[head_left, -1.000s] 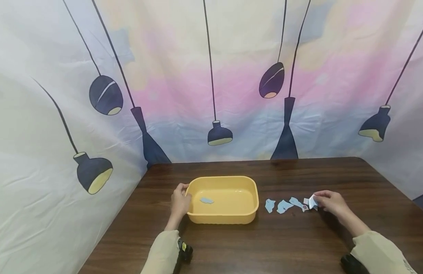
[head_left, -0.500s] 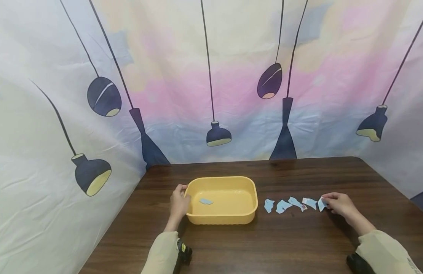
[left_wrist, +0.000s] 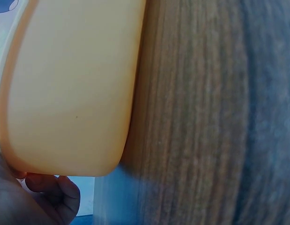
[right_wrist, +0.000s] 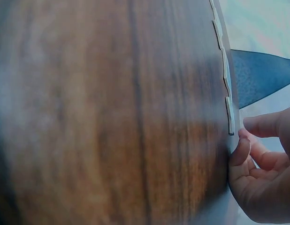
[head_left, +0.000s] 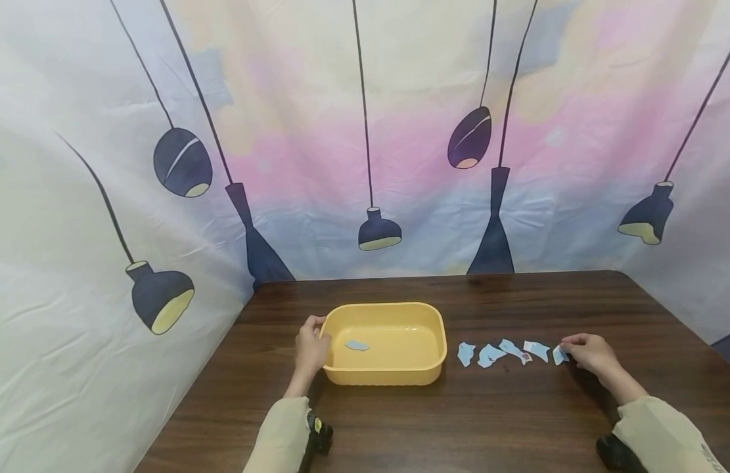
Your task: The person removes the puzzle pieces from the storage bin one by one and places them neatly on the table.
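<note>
My left hand holds the left end of a yellow plastic basin; in the left wrist view its curled fingers show against the basin's end wall. One flat, light-blue irregular piece lies inside. To the basin's right, several similar jagged pieces lie in a row. At the row's right end, my right hand is over the edge of the last piece, which lies on the table. The right wrist view shows thumb and forefinger slightly parted beside that piece; whether they touch it is unclear.
The dark wood-grain table carries everything. Other light-blue pieces in the row include one nearest the basin and one with a pinkish corner. A cloth backdrop printed with hanging lamps rises behind the table.
My right hand has moved right with a light-blue piece, away from its neighbour, and that piece now lies flat at the row's end. The left hand and basin have stayed put.
</note>
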A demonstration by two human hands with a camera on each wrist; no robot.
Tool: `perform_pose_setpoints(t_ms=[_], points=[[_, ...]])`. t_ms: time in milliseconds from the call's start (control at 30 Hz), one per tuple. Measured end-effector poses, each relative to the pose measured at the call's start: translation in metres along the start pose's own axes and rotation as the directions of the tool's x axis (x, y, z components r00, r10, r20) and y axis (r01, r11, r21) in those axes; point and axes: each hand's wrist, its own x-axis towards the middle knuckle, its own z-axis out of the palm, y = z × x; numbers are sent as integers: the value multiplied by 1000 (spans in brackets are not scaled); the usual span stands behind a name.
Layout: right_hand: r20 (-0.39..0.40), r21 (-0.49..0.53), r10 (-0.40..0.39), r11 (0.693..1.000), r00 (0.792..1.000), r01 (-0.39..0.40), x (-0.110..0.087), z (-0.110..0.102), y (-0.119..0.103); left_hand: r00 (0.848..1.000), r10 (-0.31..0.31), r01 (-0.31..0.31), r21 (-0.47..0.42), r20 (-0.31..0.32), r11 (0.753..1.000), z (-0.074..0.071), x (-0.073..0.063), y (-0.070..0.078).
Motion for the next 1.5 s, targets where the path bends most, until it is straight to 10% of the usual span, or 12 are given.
perform_pose_setpoints(t_ms=[733, 1500], points=[[-40, -59, -80, 995, 996, 78, -2, 18, -45, 1000, -12, 13, 15, -11, 1000, -3, 4, 1], [13, 245, -288, 929, 958, 276, -20, 126, -152, 1000, 1, -1, -20, -8, 1000, -1, -2, 2]])
